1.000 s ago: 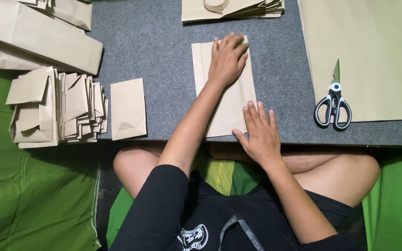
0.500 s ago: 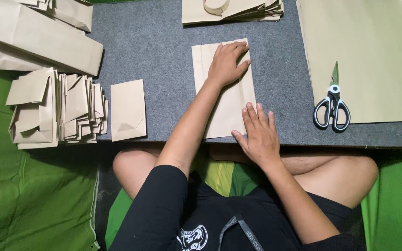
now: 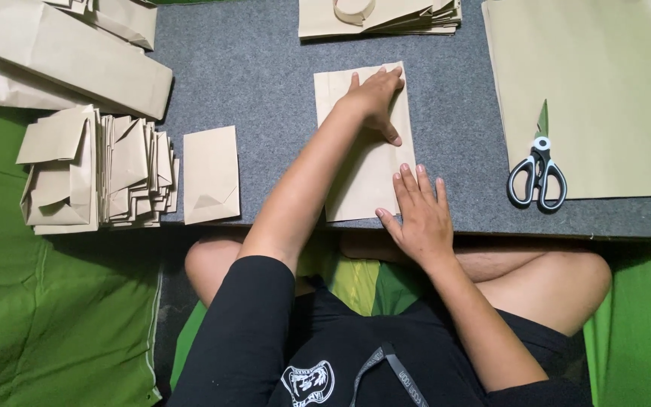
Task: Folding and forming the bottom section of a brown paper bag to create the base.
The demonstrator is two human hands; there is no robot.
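A person sits cross-legged at a grey mat. A folded brown paper bag lies flat in the middle of the mat, at the near edge. The left hand lies on the far part of the bag, flat, fingers close together, thumb out to the side — it presses down and grabs nothing. The right hand lies flat on the near right corner of the bag, fingers a little spread, holding nothing.

Left of the bag, a small folded bag lies by itself. Further left is a pile of folded bags. Long paper bags lie at the far left. On the right, scissors with black handles rest on a big brown paper sheet — well apart from the hands. More paper with a handle sits at the far edge.
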